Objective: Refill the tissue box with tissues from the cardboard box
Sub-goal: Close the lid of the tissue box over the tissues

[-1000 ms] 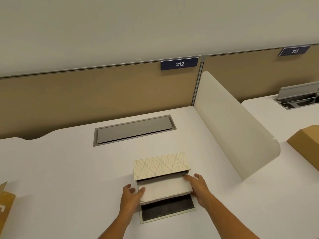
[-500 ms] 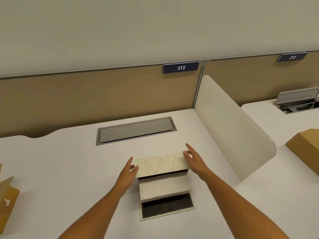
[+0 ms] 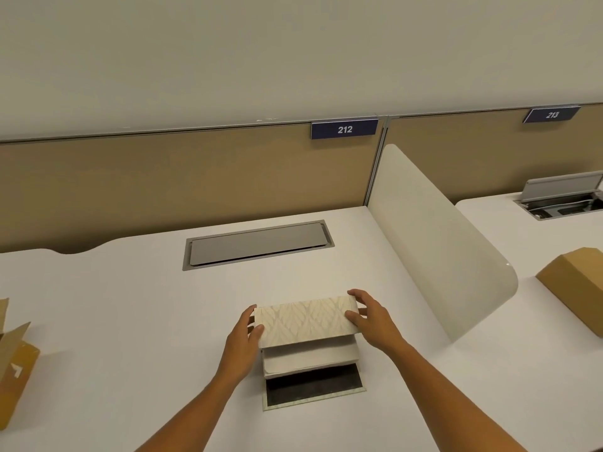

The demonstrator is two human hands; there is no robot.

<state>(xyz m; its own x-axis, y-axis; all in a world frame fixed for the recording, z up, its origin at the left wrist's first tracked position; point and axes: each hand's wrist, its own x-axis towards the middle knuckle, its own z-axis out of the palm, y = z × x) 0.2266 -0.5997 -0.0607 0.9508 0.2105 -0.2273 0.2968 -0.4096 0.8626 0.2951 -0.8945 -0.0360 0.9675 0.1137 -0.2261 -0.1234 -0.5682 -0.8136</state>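
Now the left hand (image 3: 243, 334) and right hand (image 3: 370, 318) clasp the two short ends of the cream, leaf-patterned tissue box cover (image 3: 305, 321), held between them over the white tissue stack (image 3: 310, 358) on its flat dark-lined base (image 3: 315, 386). This looks like the closing step; next, I judge, the cover must be lowered squarely so its walls clear the stack, just below and nearer than the hands.

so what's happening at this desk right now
A person is refilling a patterned tissue box on a white desk. Both hands grip its ends, the left hand on one side and the right hand on the other. A stack of white tissues shows below the cover, above the dark base panel lying flat. An open cardboard box sits at the far left.
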